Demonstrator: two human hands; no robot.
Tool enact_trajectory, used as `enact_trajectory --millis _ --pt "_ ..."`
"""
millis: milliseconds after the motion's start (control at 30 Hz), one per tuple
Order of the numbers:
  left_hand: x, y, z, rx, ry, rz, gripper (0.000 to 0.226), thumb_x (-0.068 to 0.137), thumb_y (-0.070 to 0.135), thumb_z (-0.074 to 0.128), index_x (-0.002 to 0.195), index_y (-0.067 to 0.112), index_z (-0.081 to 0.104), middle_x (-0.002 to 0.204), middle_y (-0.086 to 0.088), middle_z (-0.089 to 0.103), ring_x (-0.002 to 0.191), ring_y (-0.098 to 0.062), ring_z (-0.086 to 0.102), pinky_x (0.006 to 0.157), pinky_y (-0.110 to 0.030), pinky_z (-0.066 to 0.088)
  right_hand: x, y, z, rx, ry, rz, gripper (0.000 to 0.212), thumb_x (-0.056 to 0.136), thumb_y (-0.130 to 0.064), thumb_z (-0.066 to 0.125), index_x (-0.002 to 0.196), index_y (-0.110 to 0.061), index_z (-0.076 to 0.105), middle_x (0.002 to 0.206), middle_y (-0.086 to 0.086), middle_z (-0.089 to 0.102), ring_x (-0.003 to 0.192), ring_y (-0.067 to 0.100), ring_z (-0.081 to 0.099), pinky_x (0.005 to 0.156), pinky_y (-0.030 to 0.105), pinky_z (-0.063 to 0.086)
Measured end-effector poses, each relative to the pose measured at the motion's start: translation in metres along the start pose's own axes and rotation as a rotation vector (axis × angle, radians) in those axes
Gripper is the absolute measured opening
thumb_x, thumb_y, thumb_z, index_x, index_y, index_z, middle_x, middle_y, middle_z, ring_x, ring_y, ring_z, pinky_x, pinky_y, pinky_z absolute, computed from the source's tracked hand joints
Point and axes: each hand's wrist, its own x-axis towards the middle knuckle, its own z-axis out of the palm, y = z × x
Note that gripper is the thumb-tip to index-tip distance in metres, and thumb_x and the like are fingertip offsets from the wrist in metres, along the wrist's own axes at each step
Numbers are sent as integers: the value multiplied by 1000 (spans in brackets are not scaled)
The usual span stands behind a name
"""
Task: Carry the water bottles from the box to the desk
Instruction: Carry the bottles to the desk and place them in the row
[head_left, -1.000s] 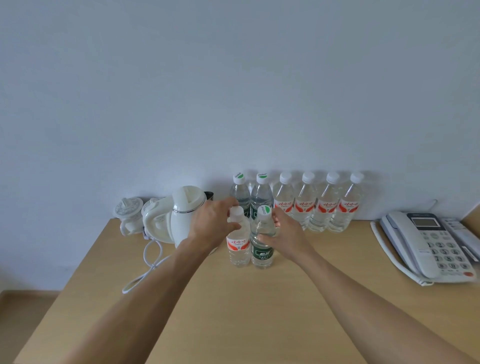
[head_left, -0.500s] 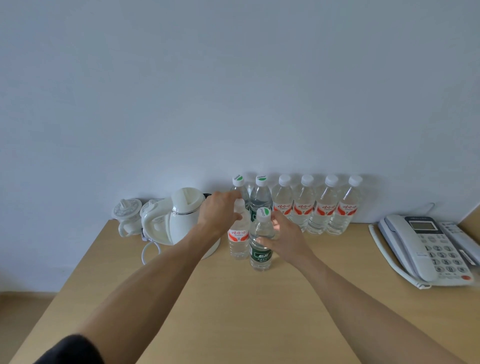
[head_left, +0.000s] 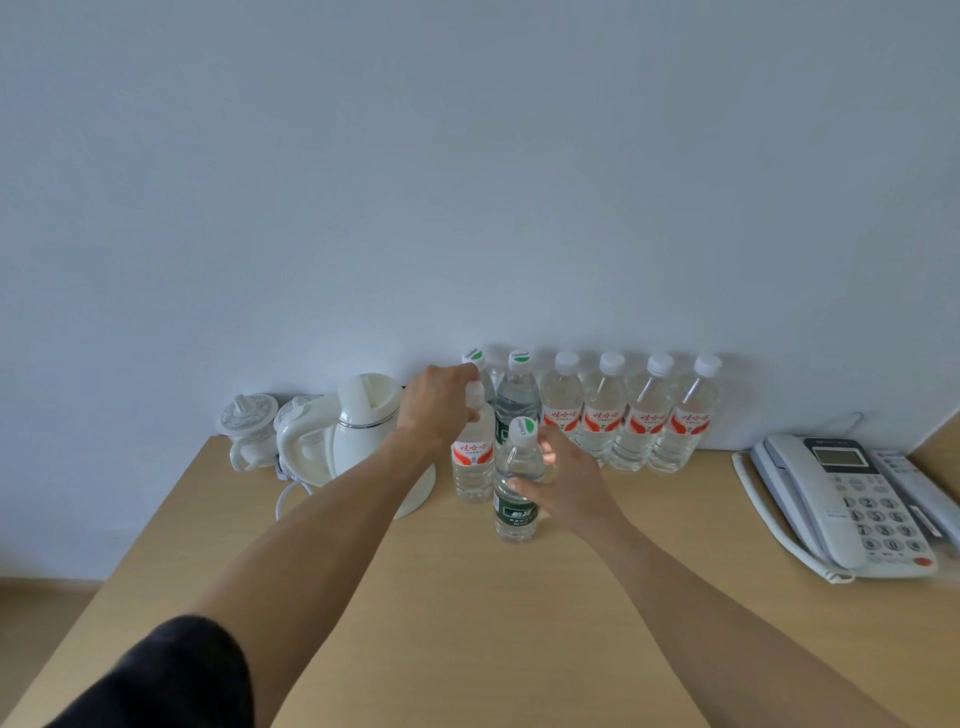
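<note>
Head view: the left hand is wrapped around the neck of the red-label bottle, just under its cap. A second ago this bottle stood nearer the person, side by side with the green-label bottle. Now it sits a bit farther back, closer to the kettle and the row of bottles by the wall. So it looks like this bottle is being pushed into its spot on the desk.

The right hand has its fingers curled around the side of the green-label bottle. That bottle has stayed in about the same place, in front of the row.

Both held bottles stand up straight. Their long way goes up and down, caps on top, bottoms on the desk. The six bottles in the row stand the same way, touching each other.

I think these two are nearly placed, and the hands can let go soon. No box shows here, so I cannot tell how many bottles are left. A phone sits off to the right.
</note>
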Motion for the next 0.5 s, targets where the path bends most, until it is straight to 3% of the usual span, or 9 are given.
enact_trajectory --millis 300,500 --pt "-2 -4 -1 -34 -20 -21 47 84 23 82 127 25 64 102 -8 72 91 -28 67 76 -35 54 11 -3 -4 -45 20 -58 57 79 -23 83 129 -26 55 112 -17 57 106 7 50 90 27 36" --pt "-3 -5 1 -21 -16 -22 50 84 25 81 131 26 62 107 -7 72 96 -28 67 76 -34 52 29 -1 -6 -82 83 -24 52 79 -18 84 124 -17 60 119 0 63 105 13 53 87 27 37"
